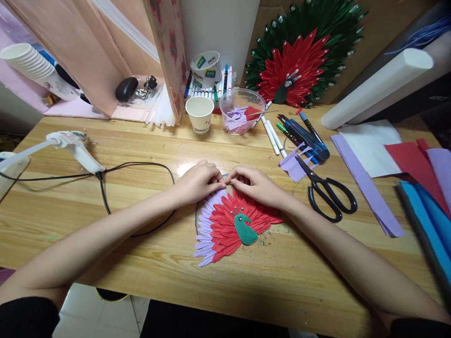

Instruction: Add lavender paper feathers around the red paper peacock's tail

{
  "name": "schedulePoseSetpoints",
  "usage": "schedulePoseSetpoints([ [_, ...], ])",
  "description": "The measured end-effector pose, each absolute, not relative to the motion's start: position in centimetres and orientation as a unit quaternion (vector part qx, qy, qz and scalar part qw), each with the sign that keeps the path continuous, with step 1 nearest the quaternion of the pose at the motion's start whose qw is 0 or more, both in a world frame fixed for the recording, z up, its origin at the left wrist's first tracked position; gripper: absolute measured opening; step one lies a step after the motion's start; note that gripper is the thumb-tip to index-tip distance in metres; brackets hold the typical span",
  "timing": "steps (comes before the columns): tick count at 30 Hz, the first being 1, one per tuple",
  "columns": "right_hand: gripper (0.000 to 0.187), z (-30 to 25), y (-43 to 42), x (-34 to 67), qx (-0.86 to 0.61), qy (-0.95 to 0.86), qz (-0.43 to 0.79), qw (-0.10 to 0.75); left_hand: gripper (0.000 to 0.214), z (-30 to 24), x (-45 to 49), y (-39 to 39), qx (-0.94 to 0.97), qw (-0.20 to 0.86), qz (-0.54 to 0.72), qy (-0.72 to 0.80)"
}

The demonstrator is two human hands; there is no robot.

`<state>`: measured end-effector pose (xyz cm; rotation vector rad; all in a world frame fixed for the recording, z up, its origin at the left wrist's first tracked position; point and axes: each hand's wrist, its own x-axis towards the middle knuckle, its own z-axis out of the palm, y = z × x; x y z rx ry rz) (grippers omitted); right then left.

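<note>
A paper peacock [245,230] with a green body and layered red feathers lies on the table in front of me. Purple paper feathers [205,234] fringe its left side. My left hand [200,182] is closed in a pinch at the craft's upper edge, over the topmost purple feathers. Beside it, almost touching, my right hand [255,185] is pinched at the same edge, above the red feathers. Whatever is between the fingertips is too small and covered to name. Black-handled scissors [326,188] lie open to the right of my right hand, by a purple paper scrap [296,164].
A white glue gun [75,150] with a looping black cord lies left. Behind are a paper cup [199,115], a clear bowl [243,110] of scraps, a tape roll [205,69] and markers [273,136]. Purple crepe strips [366,183] lie right. A finished-looking feather fan [296,65] stands behind.
</note>
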<state>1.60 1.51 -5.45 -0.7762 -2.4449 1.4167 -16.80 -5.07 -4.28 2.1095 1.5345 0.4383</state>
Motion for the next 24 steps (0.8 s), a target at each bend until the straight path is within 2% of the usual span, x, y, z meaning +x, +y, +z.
schedulePoseSetpoints([
  [7,0.016,-5.5,1.5,1.6,-0.267,-0.827,0.482,0.111,0.022,-4.2,-16.7,-5.3,0.798,0.207,0.149,0.546],
  [20,0.016,-5.7,1.2,1.6,-0.278,-0.799,0.52,0.118,0.019,-4.2,-16.8,-5.5,0.752,0.253,0.196,0.576],
  [24,0.02,-5.4,1.4,1.6,-0.283,-0.794,0.526,0.116,0.024,-3.5,-17.4,-6.3,0.693,0.257,0.225,0.635],
])
